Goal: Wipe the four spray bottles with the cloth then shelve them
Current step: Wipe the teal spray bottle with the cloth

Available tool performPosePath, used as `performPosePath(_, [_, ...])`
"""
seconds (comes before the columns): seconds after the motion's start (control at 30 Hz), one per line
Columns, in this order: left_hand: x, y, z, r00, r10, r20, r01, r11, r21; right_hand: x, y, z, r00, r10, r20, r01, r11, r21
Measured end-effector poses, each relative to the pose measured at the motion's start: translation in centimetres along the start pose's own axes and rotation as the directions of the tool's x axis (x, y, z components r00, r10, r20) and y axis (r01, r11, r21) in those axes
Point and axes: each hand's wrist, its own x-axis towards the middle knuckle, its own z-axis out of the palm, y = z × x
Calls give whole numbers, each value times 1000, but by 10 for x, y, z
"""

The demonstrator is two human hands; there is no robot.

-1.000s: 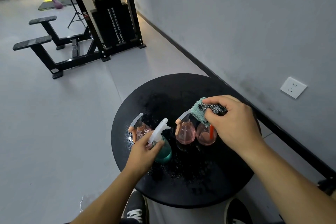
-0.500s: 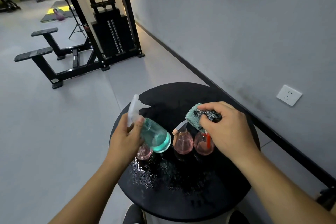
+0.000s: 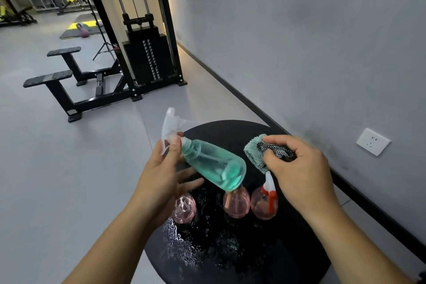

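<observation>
Left hand (image 3: 161, 177) raised above the round black table (image 3: 232, 258), thumb and fingers pinching the neck of the teal spray bottle (image 3: 214, 165), held tilted with white trigger head up-left and base down-right, clear of the tabletop. Below, three pink spray bottles (image 3: 236, 205) upright in a row on the wet tabletop, the leftmost partly hidden behind the left hand. Right hand (image 3: 299, 168) above the rightmost pink bottle, fingers curled round a bunched teal cloth (image 3: 254, 154), just beside the teal bottle's base.
</observation>
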Motion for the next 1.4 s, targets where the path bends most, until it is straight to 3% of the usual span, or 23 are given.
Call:
performPosePath(0.23, [0,-11,8,998,-50,31,50,999,1,-3,-17,17,995,-51,91,44,997,69])
performPosePath(0.47, [6,-12,23,999,0,53,-2,1000,30,-7,-23,42,942,-152,298,192,976,-108])
performPosePath(0.7, [8,-9,23,997,70,12,-71,997,30,2,-10,35,984,-33,175,62,985,-163])
performPosePath(0.93, [1,-13,33,998,64,7,-64,997,-31,-10,-16,43,965,-184,187,203,975,-91])
performPosePath(1.1, [2,-12,35,994,102,-48,-106,992,-69,-2,-7,39,991,-78,112,91,989,-114])
performPosePath(1.3, [1,-24,39,988,87,-129,-90,996,-20,-14,-16,48,958,-229,175,246,966,-81])
performPosePath(1.4, [1,-22,38,984,100,-147,-101,995,-2,-7,-13,43,979,-157,132,170,981,-97])
